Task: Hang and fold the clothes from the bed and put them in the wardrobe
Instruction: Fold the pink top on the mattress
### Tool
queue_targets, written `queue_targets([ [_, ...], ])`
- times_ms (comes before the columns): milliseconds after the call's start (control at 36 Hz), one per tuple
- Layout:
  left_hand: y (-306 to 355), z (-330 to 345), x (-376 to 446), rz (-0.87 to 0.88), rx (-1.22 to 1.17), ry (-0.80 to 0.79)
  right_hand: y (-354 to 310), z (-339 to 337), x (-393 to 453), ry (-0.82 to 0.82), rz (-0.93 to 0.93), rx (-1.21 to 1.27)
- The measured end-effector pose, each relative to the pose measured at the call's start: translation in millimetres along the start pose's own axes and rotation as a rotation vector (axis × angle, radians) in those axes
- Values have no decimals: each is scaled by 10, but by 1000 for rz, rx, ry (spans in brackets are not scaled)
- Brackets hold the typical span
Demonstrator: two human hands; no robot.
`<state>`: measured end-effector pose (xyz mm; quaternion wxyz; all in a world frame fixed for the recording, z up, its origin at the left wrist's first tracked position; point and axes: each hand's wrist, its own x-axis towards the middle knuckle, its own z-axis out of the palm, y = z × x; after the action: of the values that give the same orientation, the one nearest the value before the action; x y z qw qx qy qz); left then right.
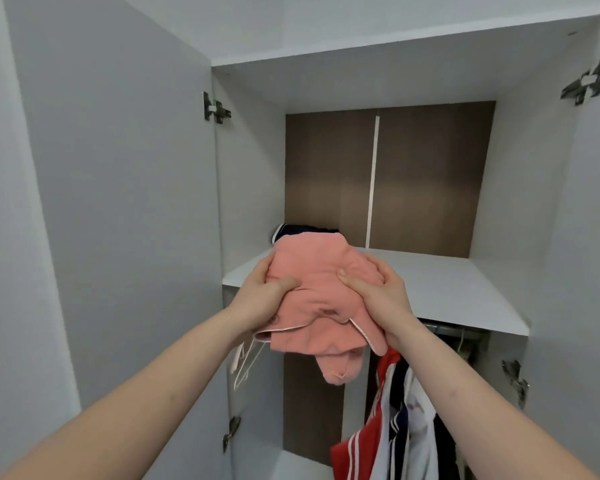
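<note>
Both hands lift a folded pink garment (321, 303) toward the wardrobe shelf (447, 292): the left hand (262, 297) and right hand (383, 294) each grip a side, thumbs pressed on top. A loose flap dangles below and could catch the shelf's front edge, undoing the fold. A dark folded item (303, 232) sits at the back left, and bare board lies open to its right. Hung clothes (392, 427) crowd the rail (454, 330) beneath.
</note>
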<state>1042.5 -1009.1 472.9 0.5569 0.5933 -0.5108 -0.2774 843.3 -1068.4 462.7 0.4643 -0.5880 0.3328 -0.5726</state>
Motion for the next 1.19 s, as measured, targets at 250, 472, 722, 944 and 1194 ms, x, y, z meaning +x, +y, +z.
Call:
queue_targets([
  [250, 113, 588, 1209, 16, -51, -56, 130, -384, 1225, 60, 8, -41],
  [472, -2, 1025, 2095, 39, -41, -148, 398, -638, 1981, 139, 81, -100],
  [722, -472, 1290, 2850, 27, 69, -269, 965, -717, 2530, 220, 242, -233],
  [944, -764, 1315, 3073, 265, 436, -449, 1289, -613, 2730, 276, 287, -526],
  [1194, -846, 1280, 3079, 725, 827, -706, 1122, -536, 2245, 122, -56, -1162],
])
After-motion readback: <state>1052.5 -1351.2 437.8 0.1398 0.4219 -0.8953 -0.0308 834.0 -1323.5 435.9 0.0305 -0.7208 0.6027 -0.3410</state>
